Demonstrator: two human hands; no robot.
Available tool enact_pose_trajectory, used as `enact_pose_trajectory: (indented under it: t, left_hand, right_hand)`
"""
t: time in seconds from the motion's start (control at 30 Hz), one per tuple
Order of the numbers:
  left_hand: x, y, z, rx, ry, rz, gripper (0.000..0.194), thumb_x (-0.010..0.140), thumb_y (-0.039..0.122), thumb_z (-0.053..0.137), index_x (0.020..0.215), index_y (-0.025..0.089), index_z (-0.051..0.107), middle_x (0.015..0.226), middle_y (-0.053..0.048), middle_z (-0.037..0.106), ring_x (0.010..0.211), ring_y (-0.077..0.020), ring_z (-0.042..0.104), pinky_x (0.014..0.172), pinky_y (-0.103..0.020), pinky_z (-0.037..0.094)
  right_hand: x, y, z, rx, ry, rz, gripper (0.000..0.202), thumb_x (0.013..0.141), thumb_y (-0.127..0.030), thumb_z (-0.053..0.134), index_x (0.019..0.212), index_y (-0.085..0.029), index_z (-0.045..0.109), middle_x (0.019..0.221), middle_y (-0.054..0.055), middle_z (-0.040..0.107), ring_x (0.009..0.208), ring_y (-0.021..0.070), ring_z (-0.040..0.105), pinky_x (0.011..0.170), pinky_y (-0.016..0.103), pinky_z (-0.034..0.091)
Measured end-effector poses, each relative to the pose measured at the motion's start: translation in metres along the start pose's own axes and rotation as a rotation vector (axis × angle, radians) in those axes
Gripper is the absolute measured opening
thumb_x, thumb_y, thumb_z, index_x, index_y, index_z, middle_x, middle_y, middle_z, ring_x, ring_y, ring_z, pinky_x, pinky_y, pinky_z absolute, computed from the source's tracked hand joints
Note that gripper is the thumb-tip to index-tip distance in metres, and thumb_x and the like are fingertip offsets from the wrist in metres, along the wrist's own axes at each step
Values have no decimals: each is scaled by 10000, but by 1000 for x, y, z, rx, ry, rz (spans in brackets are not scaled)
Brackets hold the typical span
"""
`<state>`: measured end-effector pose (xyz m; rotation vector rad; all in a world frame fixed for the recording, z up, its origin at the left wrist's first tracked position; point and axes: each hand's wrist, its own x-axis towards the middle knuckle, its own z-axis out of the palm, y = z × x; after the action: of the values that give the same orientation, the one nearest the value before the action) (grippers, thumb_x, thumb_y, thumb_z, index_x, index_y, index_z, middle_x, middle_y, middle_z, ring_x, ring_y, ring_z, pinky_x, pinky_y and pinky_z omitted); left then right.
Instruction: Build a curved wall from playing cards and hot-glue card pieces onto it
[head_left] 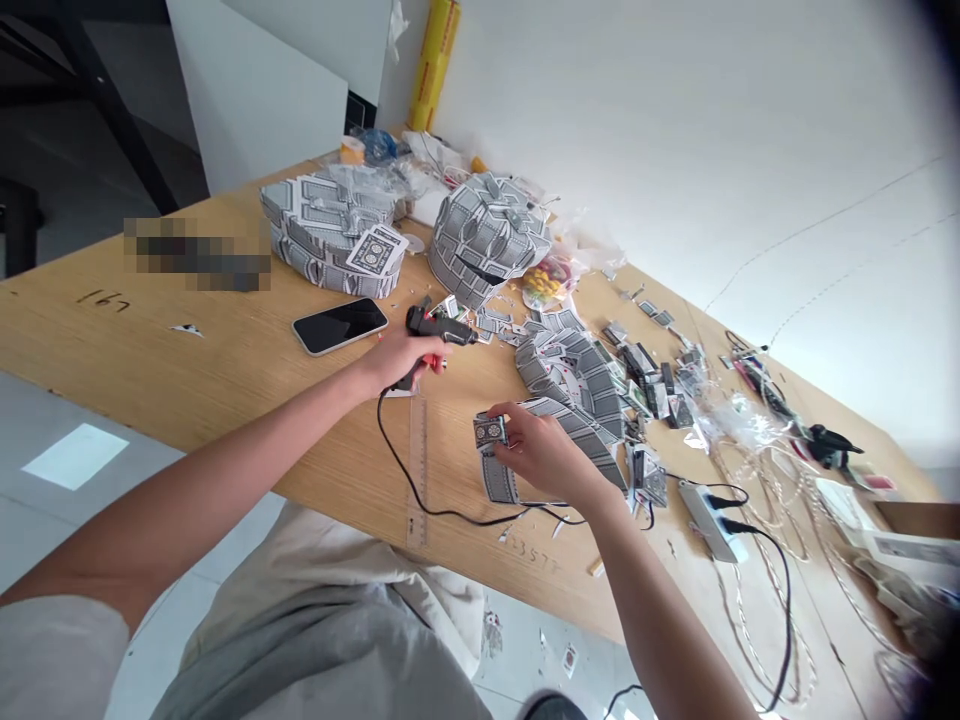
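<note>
My left hand is closed round the handle of a black hot glue gun, its nozzle pointing right. My right hand pinches a small folded playing card with a patterned back. Under and beside that hand lies a curved strip of joined grey cards. Just behind it stands an open basket shape built of the same cards, with loose cards inside. The glue gun's black cord loops across a clear ruler near the table's front edge.
Two larger card-built pieces, a lidded box and a rounded one, stand at the back. A phone lies left of the glue gun. To the right are card piles, a white power strip and rope.
</note>
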<state>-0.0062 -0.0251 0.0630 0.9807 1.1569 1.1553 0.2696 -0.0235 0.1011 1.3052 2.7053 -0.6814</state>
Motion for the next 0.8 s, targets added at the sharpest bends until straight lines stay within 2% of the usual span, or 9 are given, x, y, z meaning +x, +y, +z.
enact_pose_trajectory:
  t: [0.07, 0.17, 0.3, 0.5, 0.57, 0.67, 0.73, 0.8]
  left_hand:
    - [14, -4, -5, -154, -63, -22, 262, 784, 355, 728, 652, 140, 656, 568, -26, 605, 403, -87, 423, 378, -243, 344]
    - [22, -17, -12, -313, -159, -21, 289, 758, 381, 735, 628, 135, 660, 507, -5, 530, 384, -82, 403, 355, -225, 314]
    - [20, -33, -17, -371, -199, -25, 275, 727, 374, 750, 635, 131, 661, 574, -26, 586, 381, -78, 414, 350, -229, 324]
    - [24, -45, -20, -431, -222, -39, 270, 755, 370, 752, 648, 139, 662, 594, -34, 603, 386, -85, 429, 359, -230, 339]
    - [26, -48, -20, -434, -223, -49, 270, 762, 371, 753, 650, 141, 667, 588, -34, 599, 390, -89, 431, 363, -232, 346]
    - [28, -52, -21, -441, -241, -69, 272, 762, 370, 759, 647, 135, 683, 574, -36, 587, 391, -97, 434, 365, -240, 350]
    - [28, -53, -20, -453, -247, -69, 268, 753, 364, 758, 640, 132, 683, 573, -38, 585, 392, -96, 427, 363, -242, 341]
    - [27, -52, -19, -460, -242, -65, 253, 740, 355, 755, 643, 133, 681, 586, -40, 595, 395, -92, 423, 359, -240, 334]
  right_hand:
    - [3, -1, 5, -32, 11, 12, 423, 853, -105, 617, 1265, -187, 663, 693, -34, 626, 670, 179, 588, 669, 284, 352]
    - [6, -1, 10, -58, 2, 35, 428, 859, -93, 632, 1276, -179, 668, 720, -8, 658, 719, 204, 632, 678, 283, 375]
    - [9, -2, 15, -84, -25, 19, 448, 858, -77, 636, 1295, -178, 652, 747, 13, 700, 749, 230, 678, 695, 297, 401]
    - [13, -8, 20, -105, -57, 40, 452, 913, -83, 606, 1358, -160, 621, 828, 64, 764, 805, 263, 733, 738, 330, 465]
    - [9, -10, 19, -89, -75, 40, 511, 945, -116, 607, 1452, -167, 569, 854, 66, 776, 820, 270, 746, 763, 349, 499]
    - [-3, -10, 13, -20, -66, 72, 624, 977, -212, 645, 1574, -224, 462, 1012, 81, 802, 883, 271, 768, 798, 375, 560]
    - [-15, -8, 9, 36, -6, 95, 631, 988, -289, 667, 1583, -266, 456, 1119, 83, 800, 940, 265, 776, 830, 393, 596]
    - [-29, -5, 6, 90, 93, 97, 586, 1001, -354, 663, 1558, -285, 495, 1143, 76, 797, 965, 253, 777, 856, 402, 619]
